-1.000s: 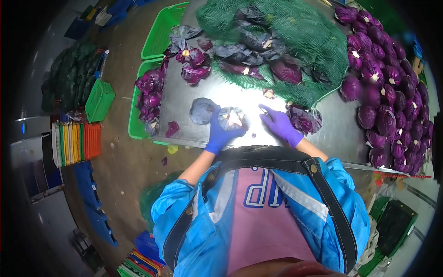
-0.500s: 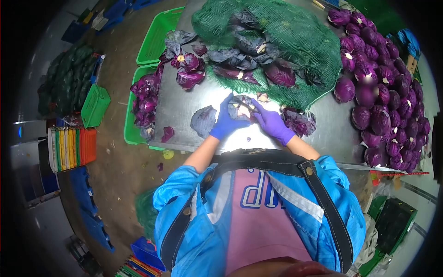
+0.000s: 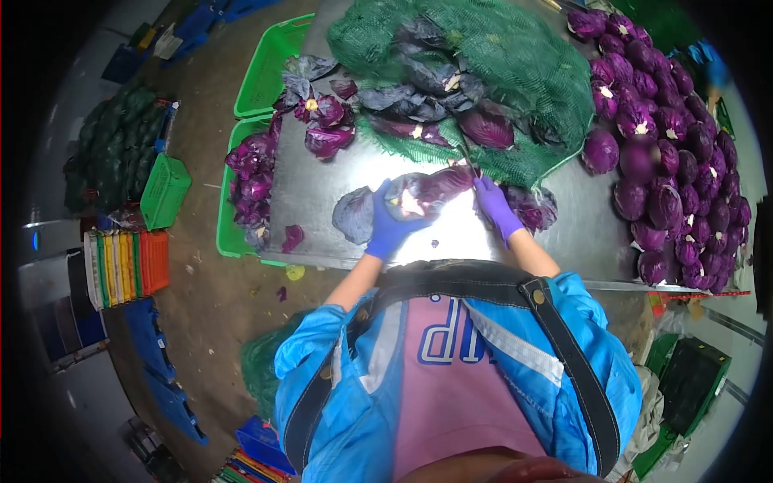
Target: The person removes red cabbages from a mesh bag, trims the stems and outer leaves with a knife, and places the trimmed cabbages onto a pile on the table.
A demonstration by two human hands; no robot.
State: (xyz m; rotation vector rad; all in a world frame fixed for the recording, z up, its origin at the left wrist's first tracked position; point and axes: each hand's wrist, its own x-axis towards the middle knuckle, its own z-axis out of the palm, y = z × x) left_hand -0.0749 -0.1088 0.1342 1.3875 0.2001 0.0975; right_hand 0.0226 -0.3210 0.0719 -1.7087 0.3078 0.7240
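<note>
My left hand [image 3: 390,225], in a blue glove, grips the left side of a red cabbage [image 3: 412,196] with its pale cut stem showing. Loose outer leaves [image 3: 448,183] spread from its right side. In a purple glove, my right hand [image 3: 497,209] is right of those leaves, its fingers closed round a thin dark tool that looks like a knife [image 3: 466,156], pointing away from me. A bluish leaf [image 3: 353,215] lies left of my left hand, and a dark purple cabbage piece [image 3: 533,211] lies just right of my right hand.
The metal table [image 3: 310,201] bears a green net [image 3: 531,72] with cabbages and leaves at the back. Many purple cabbages [image 3: 664,205] are piled on the right. Green crates [image 3: 225,229] stand along the left edge, one holding purple leaves [image 3: 254,187].
Both hands were together around the cabbage; my right hand has moved right, away from it. The cabbage's outer leaves now spread to the right, and the thin tool shows.
</note>
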